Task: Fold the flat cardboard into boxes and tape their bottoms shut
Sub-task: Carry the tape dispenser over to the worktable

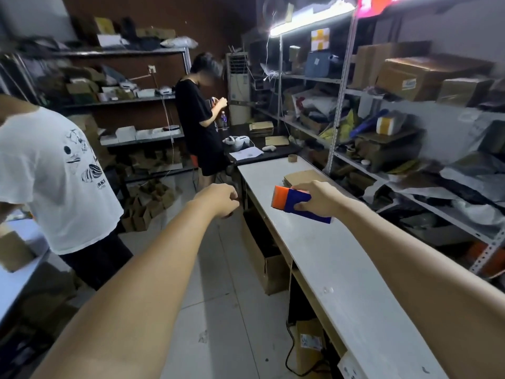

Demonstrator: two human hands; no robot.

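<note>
Two bare forearms reached forward from the bottom of the view. The right hand (318, 199) gripped a blue and orange tape dispenser (296, 205), fingers wrapped around its body, with the toothed orange end pointing to the left. It was over the white table (341, 269); I could not tell if the dispenser touched the surface. The left hand (218, 199) hung beside the table edge, above the floor. Its fingers were curled under, and I could not tell whether they held something.

The stack of flat cardboard (303, 176) lay on the table just behind the right hand, not yet touched. Farther along the table stood a tape roll (293, 158). Some folded boxes (147, 206) were on the floor at the left, near a person in a white T-shirt (54, 173).

In my judgement, a new box was only about to begin: the tool was ready, but no sheet was picked up. The next move probably needed the left hand to take the top sheet. Opening it would need both hands, so the dispenser should perhaps be put down first.
</note>
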